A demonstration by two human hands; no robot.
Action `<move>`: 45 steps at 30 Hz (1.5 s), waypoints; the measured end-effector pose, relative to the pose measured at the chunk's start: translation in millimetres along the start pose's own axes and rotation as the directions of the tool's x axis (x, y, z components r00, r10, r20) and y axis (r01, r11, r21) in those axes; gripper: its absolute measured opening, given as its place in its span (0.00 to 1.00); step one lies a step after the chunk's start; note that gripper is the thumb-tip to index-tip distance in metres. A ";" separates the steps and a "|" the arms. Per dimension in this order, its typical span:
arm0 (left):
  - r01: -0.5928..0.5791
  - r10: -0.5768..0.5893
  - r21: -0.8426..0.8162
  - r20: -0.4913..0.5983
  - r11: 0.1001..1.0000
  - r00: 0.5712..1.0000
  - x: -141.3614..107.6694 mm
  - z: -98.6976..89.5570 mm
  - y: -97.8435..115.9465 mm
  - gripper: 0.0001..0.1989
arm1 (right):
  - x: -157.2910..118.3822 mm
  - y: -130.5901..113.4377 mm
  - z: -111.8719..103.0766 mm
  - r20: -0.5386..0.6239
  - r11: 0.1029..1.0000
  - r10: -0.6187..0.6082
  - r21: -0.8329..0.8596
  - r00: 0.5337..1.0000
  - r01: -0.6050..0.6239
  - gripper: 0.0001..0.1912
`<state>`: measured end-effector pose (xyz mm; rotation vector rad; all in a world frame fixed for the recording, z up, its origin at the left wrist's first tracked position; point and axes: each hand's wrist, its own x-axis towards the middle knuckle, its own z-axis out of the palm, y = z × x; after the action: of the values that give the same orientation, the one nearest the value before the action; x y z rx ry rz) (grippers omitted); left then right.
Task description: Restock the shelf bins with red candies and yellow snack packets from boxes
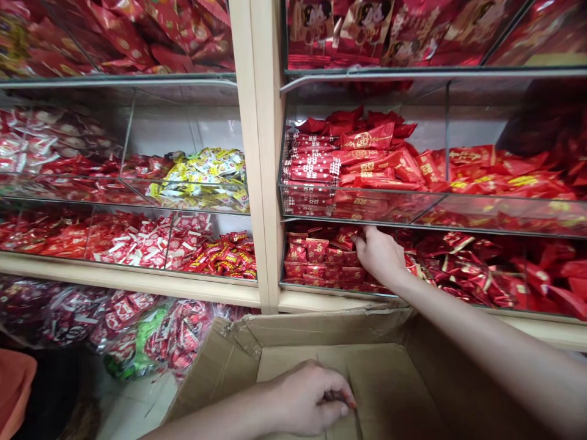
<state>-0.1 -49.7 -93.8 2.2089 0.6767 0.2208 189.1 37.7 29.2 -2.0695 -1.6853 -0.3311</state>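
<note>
My left hand point(314, 394) is over the inside of a cardboard box point(385, 382). Its fingers are curled, with thumb and forefinger tips close together. A touch of red shows at the fingertips; whatever they hold, if anything, is hidden. My right hand point(383, 256) reaches past the box into the lowest shelf compartment on the right. Its thumb is at a pile of small red packets with gold print point(321, 256). The other fingers are mostly hidden under the shelf above, so their grip cannot be made out.
A wooden upright point(263, 153) divides the shelves. Clear panels front compartments of red packets point(376, 162) and yellow-white packets point(204, 177). Bagged red sweets point(178, 330) lie on the floor at left. The box's far wall stands close to the bottom shelf edge point(321, 301).
</note>
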 end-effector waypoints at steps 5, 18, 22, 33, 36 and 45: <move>-0.084 0.078 0.070 0.086 0.994 0.993 0.3 8.1 -3.4 0.13 | 16.2 2.9 8.9 -0.003 0.988 -0.151 0.035 0.989 0.151 0.15; -0.081 0.073 0.060 0.117 0.995 0.990 -0.9 12.0 -8.2 0.13 | 38.2 3.4 6.4 0.239 0.969 -0.230 0.146 0.943 0.200 0.14; -0.072 0.061 0.080 0.135 0.994 0.989 -0.2 12.0 -7.1 0.13 | 32.6 0.6 4.7 0.189 0.959 -0.263 0.155 0.946 0.236 0.16; -0.103 0.088 0.080 0.170 0.991 0.981 -0.5 16.9 -13.3 0.12 | 29.3 -9.1 -5.9 0.295 0.885 -0.466 0.140 0.834 0.445 0.23; -0.120 0.095 0.191 0.138 0.974 0.986 -0.9 6.8 -5.0 0.10 | 28.0 -0.6 -7.5 0.196 0.903 -0.428 0.129 0.882 0.410 0.22; 0.249 -0.342 0.434 0.151 0.866 0.927 -14.4 -9.5 -13.9 0.22 | 0.9 -1.8 -21.4 0.125 0.887 -0.462 0.060 0.878 0.458 0.17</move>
<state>-21.2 -43.8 -96.9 2.4270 0.9953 -0.3581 189.5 28.5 48.6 -1.6784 -2.2502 -0.3138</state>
